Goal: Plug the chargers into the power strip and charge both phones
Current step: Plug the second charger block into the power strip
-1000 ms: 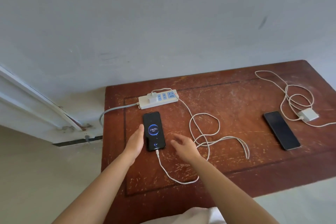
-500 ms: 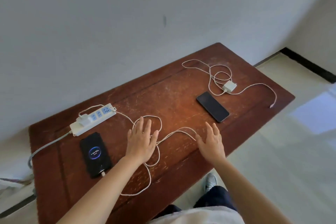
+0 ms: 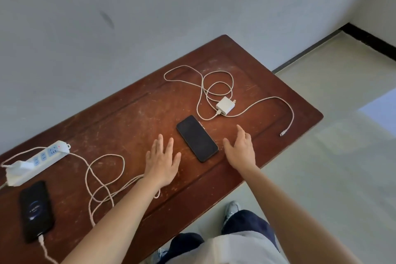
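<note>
Two spread hands: left hand (image 3: 162, 161), right hand (image 3: 240, 150).

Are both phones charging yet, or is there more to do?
One is done: the lit phone is cabled to a charger in the power strip. Both hands, left and right, hover empty beside the dark phone. The second charger lies unplugged, its cable end loose.
</note>
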Action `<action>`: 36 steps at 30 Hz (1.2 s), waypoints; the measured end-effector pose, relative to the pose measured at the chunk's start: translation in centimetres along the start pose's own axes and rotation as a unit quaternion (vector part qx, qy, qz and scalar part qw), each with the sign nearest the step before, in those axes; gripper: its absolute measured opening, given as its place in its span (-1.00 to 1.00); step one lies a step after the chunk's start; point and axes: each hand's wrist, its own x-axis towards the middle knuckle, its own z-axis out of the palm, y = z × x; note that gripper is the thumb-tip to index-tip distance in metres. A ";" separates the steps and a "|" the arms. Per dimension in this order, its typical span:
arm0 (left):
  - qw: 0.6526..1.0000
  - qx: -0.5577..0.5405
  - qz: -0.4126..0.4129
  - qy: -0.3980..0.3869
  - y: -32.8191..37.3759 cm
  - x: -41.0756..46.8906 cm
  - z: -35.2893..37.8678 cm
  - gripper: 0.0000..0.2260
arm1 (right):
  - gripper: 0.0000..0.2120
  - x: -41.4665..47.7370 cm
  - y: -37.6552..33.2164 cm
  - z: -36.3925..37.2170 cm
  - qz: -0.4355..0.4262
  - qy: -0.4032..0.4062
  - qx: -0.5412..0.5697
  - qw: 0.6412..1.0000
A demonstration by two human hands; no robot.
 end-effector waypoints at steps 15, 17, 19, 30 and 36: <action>0.994 0.044 -0.062 -0.074 -0.2 1.5 3.3 -0.41 | 0.01 12.7 -5.3 0.7 0.018 0.034 -0.160 0.986; 0.994 0.038 -0.067 -0.081 -0.1 1.4 2.9 -0.42 | -0.08 12.7 -5.2 0.4 0.011 0.029 -0.159 0.987; 0.993 0.028 -0.072 -0.090 0.1 1.4 2.4 -0.43 | -0.15 12.5 -5.3 -0.1 0.013 0.024 -0.142 0.990; 0.996 -0.006 -0.084 -0.024 -2.8 0.2 -3.7 -0.53 | -0.38 8.5 -11.8 -2.5 -0.104 -0.035 0.160 0.981; 0.991 0.033 -0.123 0.044 -10.3 -3.2 -6.2 -0.49 | -0.40 4.2 -18.6 2.3 -0.257 -0.101 0.160 0.948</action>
